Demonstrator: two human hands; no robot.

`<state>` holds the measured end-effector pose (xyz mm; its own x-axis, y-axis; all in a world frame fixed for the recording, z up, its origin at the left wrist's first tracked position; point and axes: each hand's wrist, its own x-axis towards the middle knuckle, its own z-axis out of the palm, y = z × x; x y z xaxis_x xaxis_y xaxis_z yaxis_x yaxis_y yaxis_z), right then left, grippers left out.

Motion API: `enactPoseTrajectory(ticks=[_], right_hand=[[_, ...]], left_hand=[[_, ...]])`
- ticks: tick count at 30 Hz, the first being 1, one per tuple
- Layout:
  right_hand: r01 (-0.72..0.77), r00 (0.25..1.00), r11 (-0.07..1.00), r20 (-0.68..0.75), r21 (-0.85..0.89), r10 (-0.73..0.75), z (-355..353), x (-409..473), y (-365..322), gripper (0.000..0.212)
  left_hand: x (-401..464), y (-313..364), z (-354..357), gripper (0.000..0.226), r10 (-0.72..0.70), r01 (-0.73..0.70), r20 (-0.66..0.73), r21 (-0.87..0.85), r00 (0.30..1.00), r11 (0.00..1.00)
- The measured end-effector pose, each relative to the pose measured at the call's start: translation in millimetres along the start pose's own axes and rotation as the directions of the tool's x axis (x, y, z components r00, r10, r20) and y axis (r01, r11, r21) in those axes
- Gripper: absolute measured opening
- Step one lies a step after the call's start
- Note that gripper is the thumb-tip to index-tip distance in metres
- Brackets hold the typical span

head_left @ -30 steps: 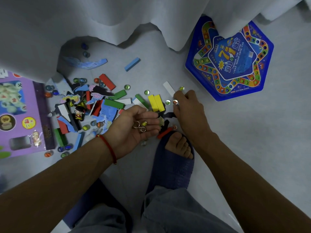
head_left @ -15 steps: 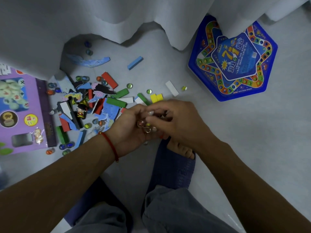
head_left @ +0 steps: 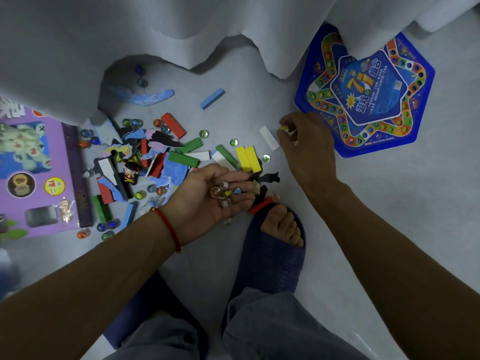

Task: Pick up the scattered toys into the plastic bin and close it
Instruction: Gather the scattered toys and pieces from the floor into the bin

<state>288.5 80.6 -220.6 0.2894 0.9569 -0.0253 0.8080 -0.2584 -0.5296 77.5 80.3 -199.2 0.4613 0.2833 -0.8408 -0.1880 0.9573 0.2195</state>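
Observation:
My left hand (head_left: 205, 196) lies palm up, cupped around several glass marbles (head_left: 225, 194). My right hand (head_left: 305, 141) reaches to the floor beside a white block (head_left: 268, 137), and its fingertips pinch a small yellow marble (head_left: 283, 128). Coloured wooden blocks, among them two yellow blocks (head_left: 248, 158), puzzle pieces, a small figurine (head_left: 130, 172) and more marbles lie scattered on the grey floor to the left. No plastic bin shows in this view.
A blue hexagonal game board box (head_left: 368, 97) lies at the upper right, partly under a white hanging cloth (head_left: 181, 29). A purple toy box (head_left: 39, 175) lies at the left. My foot in a blue slipper (head_left: 272, 250) stands just below the hands.
My right hand was over my left palm half a second ago. It has since moved up and right to the yellow marble by the white block. My left palm now holds more marbles.

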Motion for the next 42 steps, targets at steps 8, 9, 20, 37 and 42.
enactPoseTrajectory(ticks=[8, 9, 20, 37, 42], right_hand=[[0.134, 0.972, 0.972, 0.216, -0.194, -0.091, 9.5, -0.6, -7.0, 0.016], [0.113, 0.97, 0.979, 0.233, -0.168, -0.072, 2.6, 2.4, -9.3, 0.015], [-0.545, 0.539, 0.698, 0.832, 0.465, -0.134, -131.5, 14.0, -253.1, 0.02], [0.177, 0.287, 0.924, 0.881, 0.338, -0.377, -93.0, -166.4, -528.8, 0.027], [0.242, 0.443, 0.958, 0.861, 0.155, -0.251, -137.9, -87.4, -427.9, 0.028]], left_hand=[[-22.6, 9.1, 10.5, 0.041, -0.002, -0.003, -0.057, -0.088, 0.998, 0.996], [-32.4, 11.0, 12.8, 0.04, 0.012, -0.018, -0.056, -0.115, 0.998, 0.993], [-263.8, 25.9, -36.1, 0.04, 0.458, -0.445, -0.081, -0.439, 0.885, 0.781], [-477.6, -71.1, -213.6, 0.042, 0.432, -0.804, -0.696, -0.378, 0.573, 0.458], [-432.3, -46.3, -165.2, 0.016, 0.576, -0.772, -0.588, -0.135, 0.567, 0.622]])
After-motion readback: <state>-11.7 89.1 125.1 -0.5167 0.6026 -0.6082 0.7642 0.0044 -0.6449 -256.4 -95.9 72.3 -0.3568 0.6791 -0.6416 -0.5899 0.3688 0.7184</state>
